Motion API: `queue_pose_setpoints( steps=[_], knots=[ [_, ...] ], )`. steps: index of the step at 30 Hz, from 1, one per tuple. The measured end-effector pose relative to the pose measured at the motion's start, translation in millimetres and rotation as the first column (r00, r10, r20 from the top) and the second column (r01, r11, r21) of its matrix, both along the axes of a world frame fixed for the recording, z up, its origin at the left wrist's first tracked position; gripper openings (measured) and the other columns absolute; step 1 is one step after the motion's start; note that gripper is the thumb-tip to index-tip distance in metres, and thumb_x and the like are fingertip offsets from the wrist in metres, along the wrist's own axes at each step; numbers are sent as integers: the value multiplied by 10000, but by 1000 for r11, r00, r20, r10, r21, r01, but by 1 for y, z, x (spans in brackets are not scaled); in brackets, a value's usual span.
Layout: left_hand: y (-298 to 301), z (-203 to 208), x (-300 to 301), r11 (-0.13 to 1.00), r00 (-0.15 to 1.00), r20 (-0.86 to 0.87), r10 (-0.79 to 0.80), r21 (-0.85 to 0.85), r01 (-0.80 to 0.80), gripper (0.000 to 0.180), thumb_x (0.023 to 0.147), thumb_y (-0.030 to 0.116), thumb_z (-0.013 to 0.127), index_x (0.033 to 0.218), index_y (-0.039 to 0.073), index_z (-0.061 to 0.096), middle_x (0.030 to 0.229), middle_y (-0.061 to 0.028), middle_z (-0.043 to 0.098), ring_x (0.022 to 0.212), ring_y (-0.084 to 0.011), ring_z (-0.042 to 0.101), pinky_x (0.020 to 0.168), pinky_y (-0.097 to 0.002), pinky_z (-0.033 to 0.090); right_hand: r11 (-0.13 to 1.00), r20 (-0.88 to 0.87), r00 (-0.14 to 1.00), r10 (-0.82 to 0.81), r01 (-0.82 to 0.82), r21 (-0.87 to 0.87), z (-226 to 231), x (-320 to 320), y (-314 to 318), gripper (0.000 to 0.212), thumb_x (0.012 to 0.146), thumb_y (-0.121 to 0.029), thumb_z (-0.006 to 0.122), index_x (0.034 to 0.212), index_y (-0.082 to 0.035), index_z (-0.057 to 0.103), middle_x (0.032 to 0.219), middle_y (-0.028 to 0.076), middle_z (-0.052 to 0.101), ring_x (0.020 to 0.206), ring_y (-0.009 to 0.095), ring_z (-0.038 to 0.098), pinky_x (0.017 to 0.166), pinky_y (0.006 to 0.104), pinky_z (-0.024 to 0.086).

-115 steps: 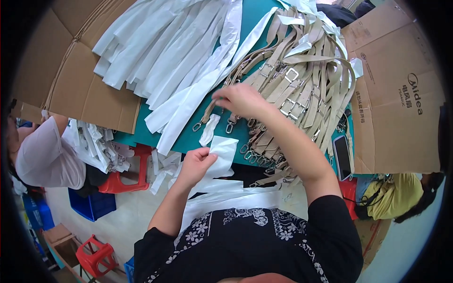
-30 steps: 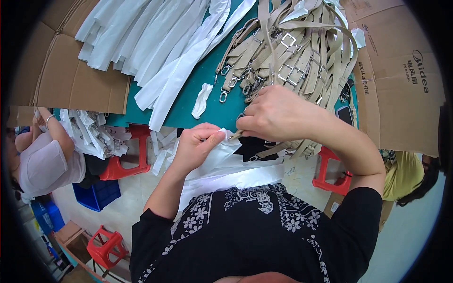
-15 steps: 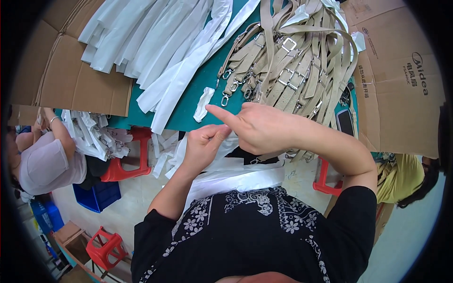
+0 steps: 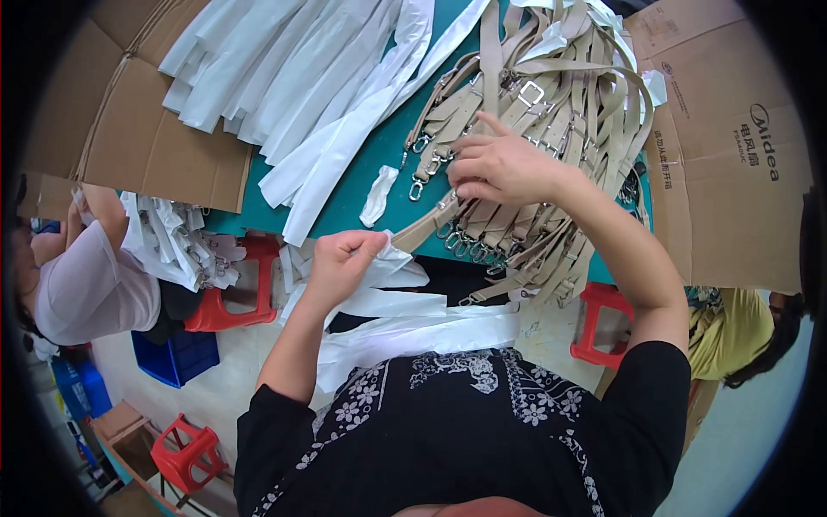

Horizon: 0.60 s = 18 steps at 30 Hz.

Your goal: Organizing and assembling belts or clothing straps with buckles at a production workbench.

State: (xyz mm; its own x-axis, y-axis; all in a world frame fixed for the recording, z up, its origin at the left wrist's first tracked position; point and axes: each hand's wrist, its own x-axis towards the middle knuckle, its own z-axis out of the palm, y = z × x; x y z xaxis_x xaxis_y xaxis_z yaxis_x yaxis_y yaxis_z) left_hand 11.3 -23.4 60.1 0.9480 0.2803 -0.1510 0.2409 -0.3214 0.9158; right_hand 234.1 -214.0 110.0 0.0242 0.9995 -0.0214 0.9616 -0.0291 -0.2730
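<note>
My left hand (image 4: 338,265) is closed on the end of a white paper-like sleeve (image 4: 392,260) near the table's front edge. From that sleeve a beige strap (image 4: 418,228) runs up and right, passing beneath my right hand. Over the pile of beige straps (image 4: 560,146) hangs my right hand (image 4: 508,165), its fingers apart and partly bent, one pointing up. Its thumb is close to the strap; whether it touches cannot be made out. Metal buckles and snap hooks (image 4: 469,247) show in the pile. A crumpled white scrap (image 4: 378,196) lies between my hands, farther back.
Long white sleeves (image 4: 293,77) cover the green table's far left. Cardboard (image 4: 724,155) stands at the right and more cardboard (image 4: 172,129) at the left. White sleeves (image 4: 422,332) lie across my lap. Co-workers sit at both sides, near red stools (image 4: 599,323). A blue bin (image 4: 177,358) stands lower left.
My right hand has moved up and right, away from my left hand, to above the strap pile. My left hand has shifted slightly left and down; the strap leading from it now shows.
</note>
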Motion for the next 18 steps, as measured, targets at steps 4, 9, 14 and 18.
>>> queue_pose_setpoints(
  steps=[4,9,14,18],
  knots=[
    [16,-11,-4,1000,995,101,0,-30,3,206,881,187,595,880,-2,678,728,-4,624,649,-47,496,572,-208,400,994,-95,995,34,-24,103,7,-29,20,187,848,-282,564,818,-100,536,688,54,565,656,280,568,708,396,455],
    [14,-8,-6,988,976,218,14,-153,20,213,893,186,584,907,-7,673,786,-29,647,700,-71,534,623,-217,425,989,-54,999,-5,13,149,15,-73,45,225,841,-259,571,782,-55,494,632,95,545,592,307,568,533,403,438],
    [9,-11,-12,988,983,169,72,-149,-47,226,895,206,582,926,4,678,799,-44,660,700,-80,552,612,-230,432,990,-79,994,-70,79,120,4,-90,56,214,836,-221,571,901,-60,446,589,111,540,568,315,567,494,407,420],
    [7,-18,-14,998,948,318,17,57,-37,212,887,202,586,933,20,684,759,-74,658,648,-128,579,569,-252,435,989,-148,981,-122,133,65,19,-85,55,264,805,-217,601,947,-74,430,550,93,526,539,316,563,488,419,415]
  ],
)
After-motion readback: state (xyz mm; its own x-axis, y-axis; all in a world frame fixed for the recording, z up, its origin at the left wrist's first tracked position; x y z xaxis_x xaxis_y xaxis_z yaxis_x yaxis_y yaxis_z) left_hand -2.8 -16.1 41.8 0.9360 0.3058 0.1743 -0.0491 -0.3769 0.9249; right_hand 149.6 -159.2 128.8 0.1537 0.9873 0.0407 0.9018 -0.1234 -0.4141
